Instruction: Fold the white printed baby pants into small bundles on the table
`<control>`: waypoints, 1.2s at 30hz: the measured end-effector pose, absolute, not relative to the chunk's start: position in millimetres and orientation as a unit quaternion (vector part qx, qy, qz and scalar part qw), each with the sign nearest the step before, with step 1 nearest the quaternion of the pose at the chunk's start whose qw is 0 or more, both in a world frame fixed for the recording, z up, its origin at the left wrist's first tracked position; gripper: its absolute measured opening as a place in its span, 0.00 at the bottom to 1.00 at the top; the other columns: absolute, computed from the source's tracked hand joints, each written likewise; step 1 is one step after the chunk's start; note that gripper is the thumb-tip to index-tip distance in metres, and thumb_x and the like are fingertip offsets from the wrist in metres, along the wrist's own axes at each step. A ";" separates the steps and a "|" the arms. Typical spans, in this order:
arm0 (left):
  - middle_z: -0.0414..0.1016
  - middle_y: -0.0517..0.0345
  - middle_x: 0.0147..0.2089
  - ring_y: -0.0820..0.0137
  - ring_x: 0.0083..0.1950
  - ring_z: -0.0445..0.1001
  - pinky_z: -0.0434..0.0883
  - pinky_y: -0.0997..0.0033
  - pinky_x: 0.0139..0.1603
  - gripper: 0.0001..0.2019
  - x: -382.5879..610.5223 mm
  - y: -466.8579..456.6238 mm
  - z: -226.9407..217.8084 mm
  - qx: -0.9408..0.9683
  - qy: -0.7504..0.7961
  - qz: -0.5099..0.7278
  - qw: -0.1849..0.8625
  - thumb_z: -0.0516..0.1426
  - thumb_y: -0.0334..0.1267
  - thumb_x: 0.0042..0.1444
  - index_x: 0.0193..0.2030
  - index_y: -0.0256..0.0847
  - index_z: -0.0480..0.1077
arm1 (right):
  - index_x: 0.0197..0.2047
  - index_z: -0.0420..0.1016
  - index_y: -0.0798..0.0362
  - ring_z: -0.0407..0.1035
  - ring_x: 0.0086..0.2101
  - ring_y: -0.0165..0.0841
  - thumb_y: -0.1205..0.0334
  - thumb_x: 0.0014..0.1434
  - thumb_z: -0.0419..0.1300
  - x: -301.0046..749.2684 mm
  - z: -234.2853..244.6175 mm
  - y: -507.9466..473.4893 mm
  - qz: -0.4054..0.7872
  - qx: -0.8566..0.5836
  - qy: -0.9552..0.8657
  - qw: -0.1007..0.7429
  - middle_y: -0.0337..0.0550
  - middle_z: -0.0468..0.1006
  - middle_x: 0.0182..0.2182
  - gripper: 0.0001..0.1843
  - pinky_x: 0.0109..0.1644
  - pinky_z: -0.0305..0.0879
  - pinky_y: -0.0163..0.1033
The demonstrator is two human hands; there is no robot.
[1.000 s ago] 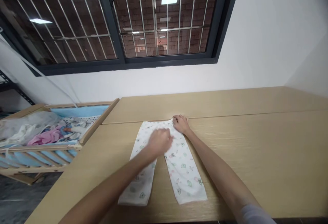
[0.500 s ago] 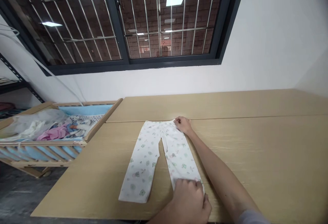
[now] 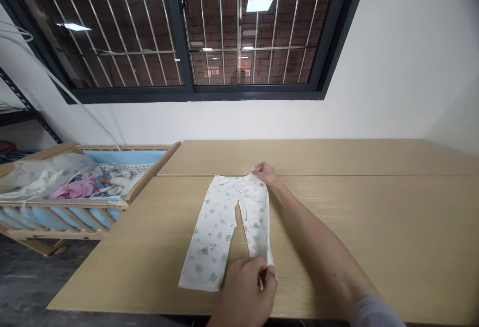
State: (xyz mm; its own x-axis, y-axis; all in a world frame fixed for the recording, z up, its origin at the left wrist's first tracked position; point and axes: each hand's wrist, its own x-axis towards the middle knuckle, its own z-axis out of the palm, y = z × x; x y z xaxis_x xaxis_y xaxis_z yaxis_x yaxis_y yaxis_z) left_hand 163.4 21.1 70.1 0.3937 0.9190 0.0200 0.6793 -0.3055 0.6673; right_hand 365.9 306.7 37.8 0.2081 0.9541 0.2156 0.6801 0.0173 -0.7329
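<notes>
White baby pants (image 3: 209,232) with a green and grey print lie on the wooden table, waistband away from me and legs toward me. My right hand (image 3: 265,173) pinches the right corner of the waistband, which is slightly raised. Lower down, my left hand (image 3: 245,289) is closed on the hem end of the right leg, partly covering it. That leg's outer edge is lifted and drawn inward between the two hands. The left leg lies flat.
The pale wooden tabletop (image 3: 355,227) has a seam across its back part. At left stands a wooden crib (image 3: 127,207) with blue lining, holding pink and white cloths (image 3: 78,187) and a translucent bag (image 3: 48,170). Behind are a white wall and a barred window (image 3: 243,90).
My left hand has moved left with the right leg's hem, pulling that leg's outer edge up and inward. My right hand has raised the waistband corner a little.
</notes>
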 end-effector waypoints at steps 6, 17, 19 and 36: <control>0.69 0.59 0.23 0.68 0.28 0.69 0.60 0.69 0.31 0.21 99.1 9.4 73.6 0.707 0.555 0.275 0.341 0.45 0.49 0.66 0.24 0.44 0.64 | 0.46 0.68 0.50 0.73 0.33 0.34 0.58 0.54 0.63 302.4 71.0 320.5 0.217 -0.657 -0.608 0.390 0.38 0.79 0.34 0.16 0.36 0.63 0.35; 0.71 0.58 0.23 0.66 0.27 0.71 0.56 0.68 0.30 0.19 31.8 1.3 47.6 0.665 0.680 0.226 0.210 0.44 0.45 0.66 0.24 0.45 0.62 | 0.42 0.68 0.50 0.71 0.46 0.43 0.65 0.53 0.60 190.1 52.4 332.7 0.194 -0.703 -0.603 0.324 0.47 0.79 0.38 0.12 0.53 0.57 0.46; 0.74 0.56 0.25 0.65 0.29 0.73 0.56 0.68 0.30 0.19 27.3 0.4 43.6 0.664 0.690 0.209 0.200 0.45 0.43 0.66 0.25 0.45 0.64 | 0.42 0.68 0.51 0.71 0.47 0.44 0.66 0.54 0.60 182.0 47.9 331.4 0.187 -0.706 -0.608 0.312 0.48 0.79 0.38 0.11 0.54 0.55 0.47; 0.82 0.54 0.38 0.56 0.43 0.80 0.62 0.66 0.35 0.17 20.3 4.6 53.6 0.617 0.773 0.042 0.143 0.45 0.39 0.68 0.33 0.46 0.73 | 0.46 0.69 0.53 0.72 0.49 0.45 0.62 0.60 0.61 174.4 50.1 322.5 0.187 -0.669 -0.667 0.270 0.50 0.80 0.40 0.11 0.56 0.56 0.49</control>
